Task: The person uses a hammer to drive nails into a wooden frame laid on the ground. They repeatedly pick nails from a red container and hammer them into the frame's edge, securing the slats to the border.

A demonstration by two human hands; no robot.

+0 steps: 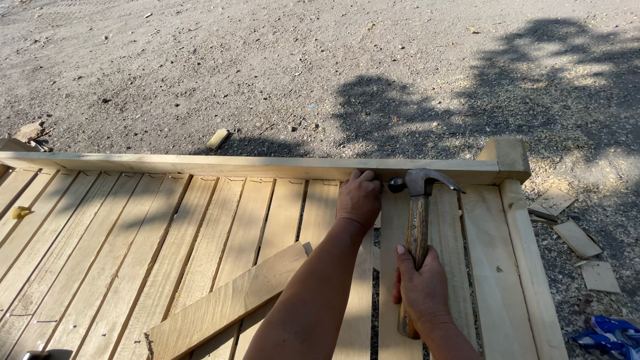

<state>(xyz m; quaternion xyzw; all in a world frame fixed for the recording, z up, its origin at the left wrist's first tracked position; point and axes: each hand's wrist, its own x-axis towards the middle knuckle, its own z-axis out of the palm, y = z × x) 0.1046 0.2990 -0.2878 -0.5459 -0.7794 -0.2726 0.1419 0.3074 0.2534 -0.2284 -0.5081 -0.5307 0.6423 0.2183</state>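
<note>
No packages, labels, signs or screens.

Pale yellow wooden slats point(133, 247); claw hammer point(417, 227) with grey steel head and streaked brown handle; grey gravel ground point(267, 73); blue-and-white cloth point(610, 333) near right.

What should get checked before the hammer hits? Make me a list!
1. Right hand grips the hammer handle firmly: ok, fingers wrapped around the wood.
2. Hammer head faces the spot beside the left hand: ok, its face sits next to the fingertips at the top rail.
3. Nail is straight: cannot tell, it is too small and hidden by the fingers.
4. Left fingers are out of the hammer's way: not ok, they are right beside the hammer face.
5. Slats lie flat under the rail: ok, as far as can be seen.
6. Loose diagonal board is away from the strike spot: ok.
</note>
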